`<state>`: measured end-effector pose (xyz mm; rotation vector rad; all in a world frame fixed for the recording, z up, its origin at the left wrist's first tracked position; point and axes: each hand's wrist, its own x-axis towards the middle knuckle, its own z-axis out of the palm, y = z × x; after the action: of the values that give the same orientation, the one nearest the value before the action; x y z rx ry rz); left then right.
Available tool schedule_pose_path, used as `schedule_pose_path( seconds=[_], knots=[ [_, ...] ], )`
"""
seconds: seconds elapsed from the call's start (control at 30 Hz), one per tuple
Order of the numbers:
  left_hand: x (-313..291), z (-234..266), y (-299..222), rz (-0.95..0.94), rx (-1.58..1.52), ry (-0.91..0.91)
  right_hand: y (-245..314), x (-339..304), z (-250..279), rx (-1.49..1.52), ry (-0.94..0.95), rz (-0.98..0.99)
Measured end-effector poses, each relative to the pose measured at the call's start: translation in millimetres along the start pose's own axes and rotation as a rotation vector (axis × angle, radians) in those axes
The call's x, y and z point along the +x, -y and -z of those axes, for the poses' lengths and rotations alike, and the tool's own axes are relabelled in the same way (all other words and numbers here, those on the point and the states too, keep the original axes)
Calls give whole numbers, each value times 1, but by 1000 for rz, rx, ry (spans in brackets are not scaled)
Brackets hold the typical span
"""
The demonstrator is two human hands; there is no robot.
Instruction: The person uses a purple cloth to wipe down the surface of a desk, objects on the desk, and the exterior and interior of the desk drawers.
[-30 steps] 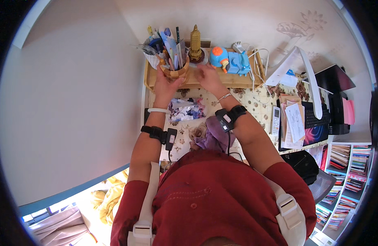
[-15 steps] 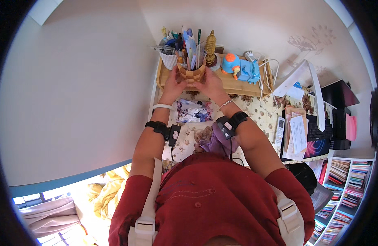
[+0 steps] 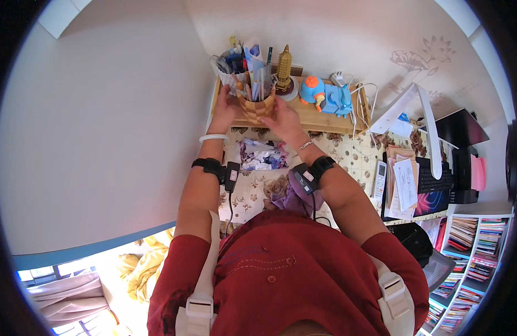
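Observation:
A checkered wooden pen holder [image 3: 255, 110], filled with pens and pencils, stands on the front part of a wooden desk shelf [image 3: 317, 120]. My right hand [image 3: 284, 119] grips its right side, thumb in front. On the other side, my left hand [image 3: 225, 107] has its fingers stretched upward by a white pen cup [image 3: 234, 83]; its thumb side faces the wooden holder. Whether it touches either one is hard to make out. Behind the holder the white cup leans close to the wall, packed with pens and tools. A golden pagoda figurine [image 3: 284, 68] stands just right of the holder.
Right along the shelf are a blue toy [image 3: 311, 91] with an orange top, a blue box-shaped toy [image 3: 338, 101] and white cables. Nearer lie a patterned packet [image 3: 263, 154] and a purple cloth [image 3: 295, 195]. A white desk lamp [image 3: 429, 126], remote [image 3: 380, 179] and papers [image 3: 403, 185] are farther right.
My left hand has shifted left, off the wooden pen holder and toward the white cup. My right hand stays on the holder, which sits slightly lower and farther left in view.

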<state>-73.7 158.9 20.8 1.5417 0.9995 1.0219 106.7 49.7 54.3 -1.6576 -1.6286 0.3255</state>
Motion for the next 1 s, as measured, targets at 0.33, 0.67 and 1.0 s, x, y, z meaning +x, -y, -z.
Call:
schedule_pose_path(
  seconds=[0.33,0.67,1.0],
  knots=[
    [-21,27,-44,189,-469,17,21,15,-32,-65,33,2],
    [-30,19,-28,-144,225,-12,22,20,-40,-221,-13,3],
    [-68,17,-20,-199,416,-291,-51,-47,69,441,652,-267]
  ],
)
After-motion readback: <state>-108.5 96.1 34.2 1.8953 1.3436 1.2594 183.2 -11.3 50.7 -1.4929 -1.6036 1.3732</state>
